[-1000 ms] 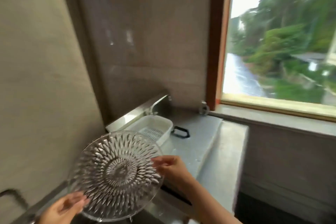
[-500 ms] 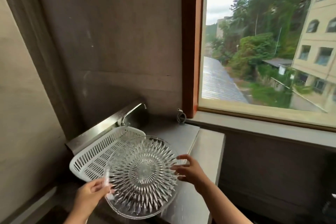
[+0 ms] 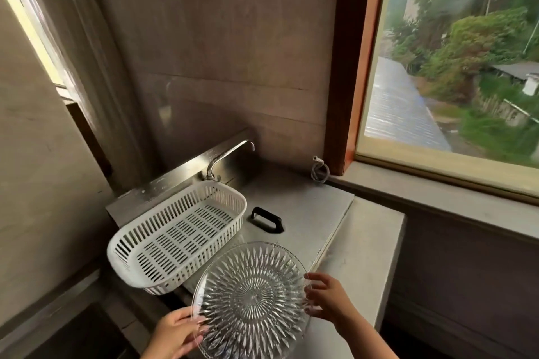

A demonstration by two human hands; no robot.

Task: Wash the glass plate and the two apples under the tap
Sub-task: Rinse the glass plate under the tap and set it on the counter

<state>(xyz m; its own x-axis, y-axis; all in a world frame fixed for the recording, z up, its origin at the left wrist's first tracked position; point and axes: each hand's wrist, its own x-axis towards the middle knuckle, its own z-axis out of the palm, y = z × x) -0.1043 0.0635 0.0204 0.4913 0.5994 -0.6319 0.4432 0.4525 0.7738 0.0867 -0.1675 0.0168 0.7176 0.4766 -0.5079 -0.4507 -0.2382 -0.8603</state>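
A round cut-glass plate (image 3: 250, 300) is held flat above the counter at the bottom of the head view. My left hand (image 3: 175, 335) grips its near-left rim, fingers curled over the edge. My right hand (image 3: 326, 300) holds the right rim with spread fingers. The metal tap (image 3: 227, 154) rises at the back wall, no water running from it. No apples are in view.
A white slotted plastic basket (image 3: 178, 236), empty, sits tilted left of the plate below the tap. A grey counter lid with a black handle (image 3: 267, 223) lies behind the plate. A coiled hose piece (image 3: 319, 173) sits by the window corner. A dark gap lies at the bottom left.
The plate has moved right and lower, from beside the left wall to over the counter, and now lies flatter. Both hands stayed on its rim. The view swung toward the basket.
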